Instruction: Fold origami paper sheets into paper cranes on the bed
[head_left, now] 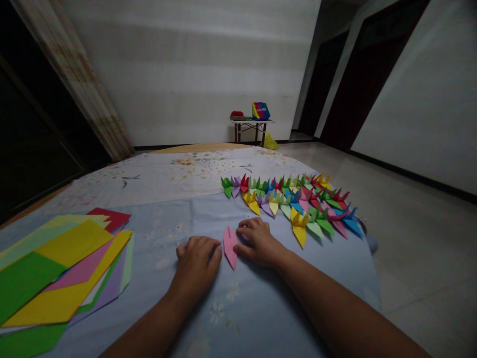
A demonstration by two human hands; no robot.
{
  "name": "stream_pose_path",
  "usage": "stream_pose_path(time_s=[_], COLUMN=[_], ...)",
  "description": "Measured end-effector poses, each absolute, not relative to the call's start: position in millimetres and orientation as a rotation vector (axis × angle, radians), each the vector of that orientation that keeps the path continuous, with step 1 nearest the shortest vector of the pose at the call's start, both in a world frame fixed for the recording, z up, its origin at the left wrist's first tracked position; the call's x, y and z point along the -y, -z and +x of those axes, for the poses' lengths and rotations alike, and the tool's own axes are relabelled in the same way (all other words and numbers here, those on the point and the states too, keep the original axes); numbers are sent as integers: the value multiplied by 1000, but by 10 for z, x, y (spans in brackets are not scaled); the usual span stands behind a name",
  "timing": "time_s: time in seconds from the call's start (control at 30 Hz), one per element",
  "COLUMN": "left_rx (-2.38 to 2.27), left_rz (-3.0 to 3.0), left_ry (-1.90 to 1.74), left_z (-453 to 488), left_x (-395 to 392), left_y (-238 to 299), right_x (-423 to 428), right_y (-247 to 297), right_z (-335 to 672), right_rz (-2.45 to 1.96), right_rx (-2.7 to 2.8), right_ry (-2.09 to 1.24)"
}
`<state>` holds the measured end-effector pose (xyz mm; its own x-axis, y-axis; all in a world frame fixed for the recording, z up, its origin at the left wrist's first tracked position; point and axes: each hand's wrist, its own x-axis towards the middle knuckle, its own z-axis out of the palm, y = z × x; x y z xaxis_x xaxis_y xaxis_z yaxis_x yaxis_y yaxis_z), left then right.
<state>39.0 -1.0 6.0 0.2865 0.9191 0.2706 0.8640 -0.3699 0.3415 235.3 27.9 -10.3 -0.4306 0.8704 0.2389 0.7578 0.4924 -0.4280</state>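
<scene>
A folded pink origami paper, narrow with pointed ends and a slit at its upper half, lies flat on the tablecloth between both hands. My left hand rests just left of it, fingers loosely bent and thumb apart from them, holding nothing. On the other side, my right hand lies with its thumb tip at the paper's right edge. Its fingers are bent and spread from the thumb, and it does not grip the paper. Beyond it stand rows of folded paper cranes in many colours.
Loose coloured paper sheets overlap in a pile at the left. A pale blue flowered tablecloth covers the round table. Against the far wall stands a small table with a colourful bag; a yellow plastic bag sits beside it.
</scene>
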Motion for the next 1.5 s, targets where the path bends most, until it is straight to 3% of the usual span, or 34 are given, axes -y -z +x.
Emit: stream_pose_path(time_s=[0.33,0.63,0.97,1.5], left_rx=[-1616,-1188,-1098,-1021], left_rz=[2243,1284,1280,1249], left_ry=[-761,-1190,-1003,-838], left_z=[455,539,527,550], left_x=[46,-26,17,64], left_y=[-60,-70,-209,-279], right_x=[-211,-198,-199,-243], right_y=[29,44,-103,-116], right_z=[2256,2124,2259,2293], right_rz=[-1179,-953,-1008,-781], right_rx=[2040,1725,1683,1424], right_ry=[-745,-1034,-973,-1373])
